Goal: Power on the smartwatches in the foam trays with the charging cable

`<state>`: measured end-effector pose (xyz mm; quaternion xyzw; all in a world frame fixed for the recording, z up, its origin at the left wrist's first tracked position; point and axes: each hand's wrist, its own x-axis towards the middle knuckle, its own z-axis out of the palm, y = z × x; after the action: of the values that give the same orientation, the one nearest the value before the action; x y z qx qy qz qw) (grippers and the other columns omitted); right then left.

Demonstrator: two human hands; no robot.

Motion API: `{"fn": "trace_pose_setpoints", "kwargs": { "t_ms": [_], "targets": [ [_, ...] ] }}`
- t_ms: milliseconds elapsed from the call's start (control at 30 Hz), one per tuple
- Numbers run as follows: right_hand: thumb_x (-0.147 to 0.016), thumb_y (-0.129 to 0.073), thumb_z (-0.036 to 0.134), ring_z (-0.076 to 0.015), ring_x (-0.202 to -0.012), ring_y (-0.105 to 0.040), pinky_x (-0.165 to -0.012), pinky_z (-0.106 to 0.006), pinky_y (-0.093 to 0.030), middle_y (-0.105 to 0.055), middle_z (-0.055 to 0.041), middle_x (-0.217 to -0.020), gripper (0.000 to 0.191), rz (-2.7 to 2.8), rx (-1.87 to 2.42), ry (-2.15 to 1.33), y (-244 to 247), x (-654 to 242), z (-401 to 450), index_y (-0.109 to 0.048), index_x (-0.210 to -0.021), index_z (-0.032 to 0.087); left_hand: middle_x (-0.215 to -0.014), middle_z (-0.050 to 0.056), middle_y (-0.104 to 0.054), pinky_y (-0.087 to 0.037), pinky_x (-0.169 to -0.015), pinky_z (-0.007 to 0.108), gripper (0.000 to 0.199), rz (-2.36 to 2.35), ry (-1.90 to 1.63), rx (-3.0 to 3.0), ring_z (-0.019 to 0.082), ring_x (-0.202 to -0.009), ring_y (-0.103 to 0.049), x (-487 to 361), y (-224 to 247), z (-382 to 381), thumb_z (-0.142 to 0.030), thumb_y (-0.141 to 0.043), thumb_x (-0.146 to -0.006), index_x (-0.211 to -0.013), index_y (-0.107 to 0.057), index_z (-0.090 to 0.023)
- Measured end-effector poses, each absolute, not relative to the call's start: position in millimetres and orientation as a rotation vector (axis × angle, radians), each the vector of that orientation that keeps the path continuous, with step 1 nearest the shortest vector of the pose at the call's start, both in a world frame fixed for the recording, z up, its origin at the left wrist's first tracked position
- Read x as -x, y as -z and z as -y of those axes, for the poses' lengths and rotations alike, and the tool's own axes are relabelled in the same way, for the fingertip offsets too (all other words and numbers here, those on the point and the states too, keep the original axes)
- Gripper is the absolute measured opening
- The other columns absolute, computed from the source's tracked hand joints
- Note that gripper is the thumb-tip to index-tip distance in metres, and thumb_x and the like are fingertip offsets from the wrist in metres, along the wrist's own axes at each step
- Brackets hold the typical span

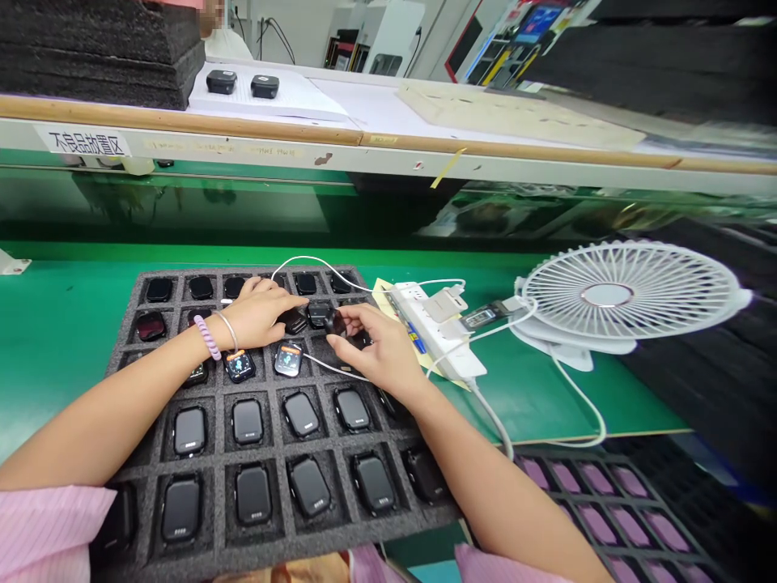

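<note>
A dark grey foam tray point(276, 385) lies before me, its compartments holding black smartwatch bodies without straps. My left hand point(255, 312) reaches over the upper rows, thumb and index finger at the edges of a tilted black smartwatch point(295, 321). Between the thumb and fingers of my right hand point(385, 344) is another dark smartwatch point(335, 322), partly covered by the fingers. A further watch point(319, 314) sits between the two hands. Two watches below my left hand, a lit one point(239, 366) and a second lit one point(288, 359), show coloured screens.
White cables run from a power strip point(440, 332) to the tray. A white fan point(607, 291) stands on the right of the green bench point(54, 324). Two black watch bodies lie on the shelf point(364, 117) above. Another tray point(583, 494) with purple-toned pieces is at lower right.
</note>
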<state>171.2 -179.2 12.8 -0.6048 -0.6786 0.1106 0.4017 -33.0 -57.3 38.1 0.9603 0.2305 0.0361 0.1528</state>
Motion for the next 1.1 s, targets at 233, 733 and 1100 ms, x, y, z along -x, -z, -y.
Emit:
{"fn": "trace_pose_setpoints", "kwargs": {
  "t_ms": [233, 733, 1100],
  "targets": [
    [-0.080, -0.064, 0.034, -0.0188, -0.072, -0.060, -0.070, -0.035, -0.055, -0.064, -0.0043, -0.083, 0.023, 1.689, 1.517, -0.320, -12, -172, 179, -0.063, -0.098, 0.019, -0.107, 0.012, -0.071, -0.023, -0.111, 0.061, 0.056, -0.839, -0.177, -2.826, 0.034, -0.112, -0.055, 26, -31, 65, -0.053, -0.061, -0.090, -0.134, -0.060, -0.018],
    [-0.081, -0.062, 0.033, -0.0191, -0.072, -0.060, -0.068, -0.034, -0.054, -0.065, -0.0044, -0.084, 0.021, 1.755, 1.525, -0.208, -12, -174, 179, -0.061, -0.098, 0.020, -0.107, 0.012, -0.072, -0.021, -0.113, 0.064, 0.053, -0.847, -0.159, -2.806, 0.034, -0.113, -0.056, 26, -27, 63, -0.053, -0.063, -0.089, -0.131, -0.062, -0.020],
    [-0.083, -0.060, 0.034, -0.0212, -0.073, -0.060, -0.071, -0.036, -0.053, -0.064, -0.0051, -0.086, 0.023, 1.813, 1.589, -0.154, -9, -176, 179, -0.061, -0.102, 0.021, -0.109, 0.011, -0.072, -0.018, -0.114, 0.065, 0.046, -0.840, -0.170, -2.767, 0.032, -0.114, -0.056, 26, -28, 64, -0.053, -0.054, -0.095, -0.125, -0.065, -0.020]
  ]
}}
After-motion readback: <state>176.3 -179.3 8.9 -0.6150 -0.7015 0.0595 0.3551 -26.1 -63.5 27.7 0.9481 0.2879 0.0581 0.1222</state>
